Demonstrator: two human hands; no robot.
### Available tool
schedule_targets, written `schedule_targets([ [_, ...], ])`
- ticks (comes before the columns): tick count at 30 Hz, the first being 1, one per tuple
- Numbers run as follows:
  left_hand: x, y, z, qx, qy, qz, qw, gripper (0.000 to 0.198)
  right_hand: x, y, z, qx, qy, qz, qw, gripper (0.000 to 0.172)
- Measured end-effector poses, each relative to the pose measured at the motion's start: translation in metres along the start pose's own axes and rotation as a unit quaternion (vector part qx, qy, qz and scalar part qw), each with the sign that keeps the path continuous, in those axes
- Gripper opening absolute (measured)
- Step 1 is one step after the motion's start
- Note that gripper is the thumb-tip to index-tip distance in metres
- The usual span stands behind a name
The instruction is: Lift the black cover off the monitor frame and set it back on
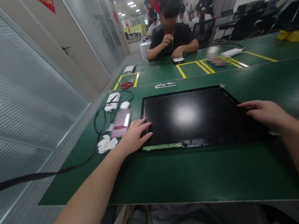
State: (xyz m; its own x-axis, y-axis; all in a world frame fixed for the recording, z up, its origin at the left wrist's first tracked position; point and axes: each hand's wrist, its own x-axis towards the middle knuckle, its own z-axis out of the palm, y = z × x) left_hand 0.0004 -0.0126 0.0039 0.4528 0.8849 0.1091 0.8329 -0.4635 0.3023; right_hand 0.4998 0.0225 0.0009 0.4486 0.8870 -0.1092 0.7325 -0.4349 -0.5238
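A black display panel (170,124) lies flat on the green table in front of me, its glossy face reflecting a bright spot. Along its near edge, at the left, runs a narrow green circuit strip (162,146). My left hand (135,134) rests on the panel's left edge with the fingers spread. At the right edge, my right hand (262,112) has its fingers stretched out, the tips touching or close to the frame. Neither hand is wrapped round anything. The undersides of the fingers are hidden.
Left of the panel lie a phone (121,123), a crumpled white tissue (107,143), a white case (124,105) and a black strap (67,169). Red-handled scissors (126,85) and small white pieces (165,85) lie beyond. A person (172,37) works opposite.
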Motion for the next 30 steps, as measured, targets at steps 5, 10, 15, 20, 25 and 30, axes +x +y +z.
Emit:
schedule_targets([
  [5,0.0,0.0,-0.001,0.006,0.003,0.004,1.0,0.048,-0.002,-0.003,-0.001,-0.009,-0.001,0.003,1.0,0.053],
  [10,0.002,0.003,-0.003,0.003,0.002,0.001,1.0,0.044,0.001,-0.002,0.0,-0.006,0.007,-0.002,1.0,0.051],
  [15,0.004,0.004,-0.002,-0.037,0.026,-0.037,0.998,0.044,0.005,0.004,0.001,0.013,0.007,-0.008,1.0,0.052],
  [20,0.006,0.0,-0.001,-0.07,0.064,-0.047,0.994,0.041,0.005,0.005,0.002,0.023,0.006,-0.008,1.0,0.053],
  [25,0.006,0.001,-0.003,-0.066,0.067,-0.06,0.994,0.042,0.004,0.004,0.001,0.001,0.003,-0.014,1.0,0.054],
  [30,0.005,0.003,0.0,-0.055,0.064,-0.078,0.993,0.043,0.008,0.004,-0.002,-0.081,0.006,-0.058,0.995,0.049],
])
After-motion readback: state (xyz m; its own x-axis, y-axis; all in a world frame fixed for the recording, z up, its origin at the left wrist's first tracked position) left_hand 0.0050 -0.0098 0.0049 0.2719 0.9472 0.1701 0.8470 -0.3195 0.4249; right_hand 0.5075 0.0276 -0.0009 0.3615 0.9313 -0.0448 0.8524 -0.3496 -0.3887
